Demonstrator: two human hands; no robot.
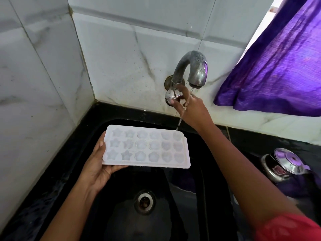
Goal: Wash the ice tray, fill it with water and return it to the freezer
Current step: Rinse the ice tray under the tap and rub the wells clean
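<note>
A white ice tray (145, 146) with star and flower shaped cells is held level over the black sink (121, 197). My left hand (98, 164) grips its left short edge, thumb on top. My right hand (189, 105) is closed around the round knob (171, 95) of the wall tap (192, 66). A thin stream of water (181, 119) runs from the spout onto the tray's far right corner. The freezer is not in view.
The sink drain (144, 201) lies below the tray. A steel pressure cooker (284, 164) stands on the black counter at the right. A purple curtain (281, 66) hangs at the upper right. Marble wall tiles (43, 75) close the left and back.
</note>
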